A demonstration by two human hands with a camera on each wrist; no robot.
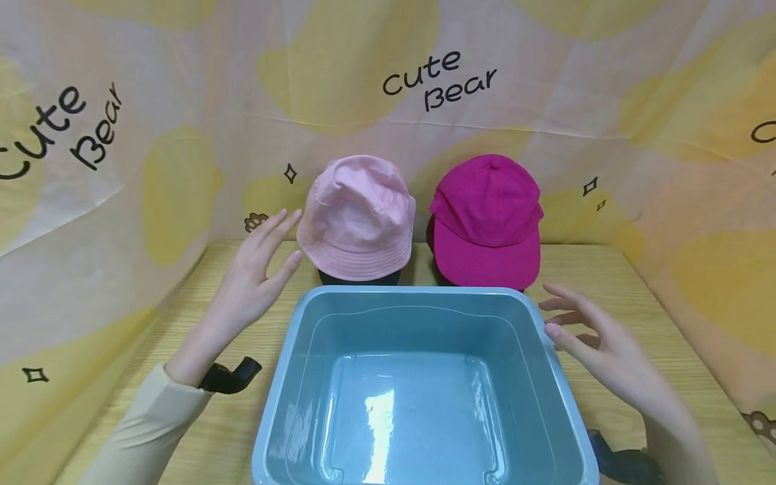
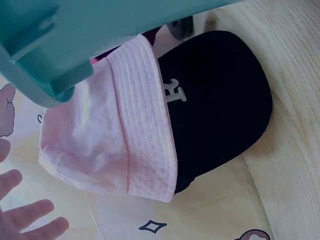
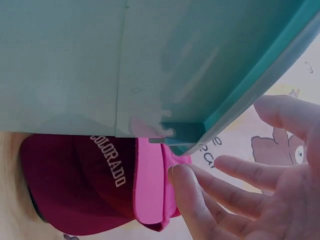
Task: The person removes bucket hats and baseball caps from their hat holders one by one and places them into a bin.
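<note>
The left hand (image 1: 248, 276) is spread wide, its fingers straight and holding nothing, just beside the brim of a pink bucket hat (image 1: 364, 215). The right hand (image 1: 606, 350) is empty too, fingers loosely bent and thumb apart, next to the right rim of a blue basin (image 1: 424, 417); whether it touches that rim I cannot tell.

The basin is smooth, glossy plastic, a rounded rectangle with a rolled lip, sloping walls and a bright streak of reflected light on its floor. It sits on a pale wood-grain counter (image 1: 588, 263), in front of the hats.

The bucket hat is soft, creased fabric with a flared brim ringed by rows of stitching. It rests over a black cap (image 2: 220, 100), whose rounded bill juts out below a raised pale letter. To its right, a magenta cap (image 1: 488, 202) with a domed crown, a top button and a curved bill sits over a maroon cap (image 3: 85, 185) with arched "COLORADO" lettering.

Behind hangs a lightly wrinkled cloth (image 1: 339, 40) with yellow blobs and "Cute Bear" print. A cream sleeve (image 1: 145, 424) covers the left forearm.
</note>
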